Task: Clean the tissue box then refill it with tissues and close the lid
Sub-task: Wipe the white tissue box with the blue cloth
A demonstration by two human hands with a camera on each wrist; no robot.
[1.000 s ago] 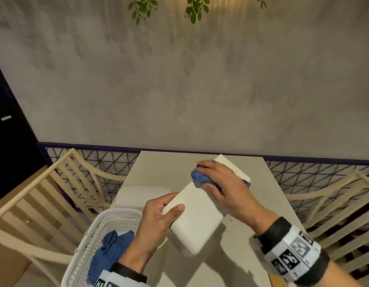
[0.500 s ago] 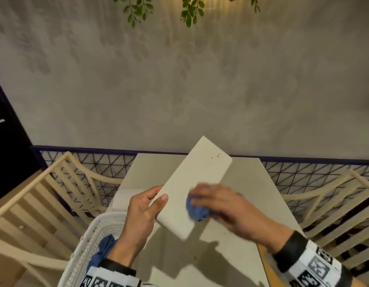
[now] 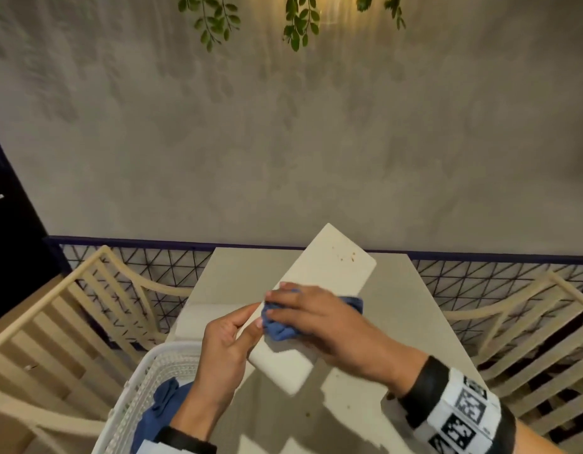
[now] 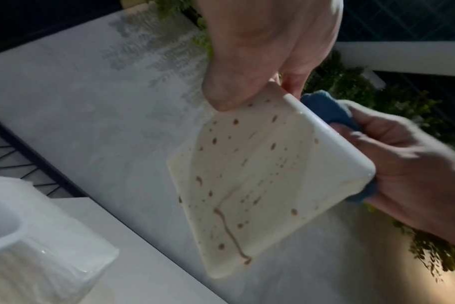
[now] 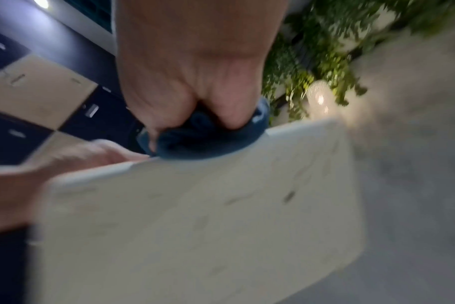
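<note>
While my left grip (image 3: 229, 345) holds the tissue box (image 3: 311, 306) tilted above the bench (image 3: 411, 316) and my right grip (image 3: 323, 317) presses a bunched blue cloth (image 3: 278, 326) on it, I judge cleaning unfinished, brown spots (image 4: 237, 185) remaining, with refilling and closing not yet done.
</note>
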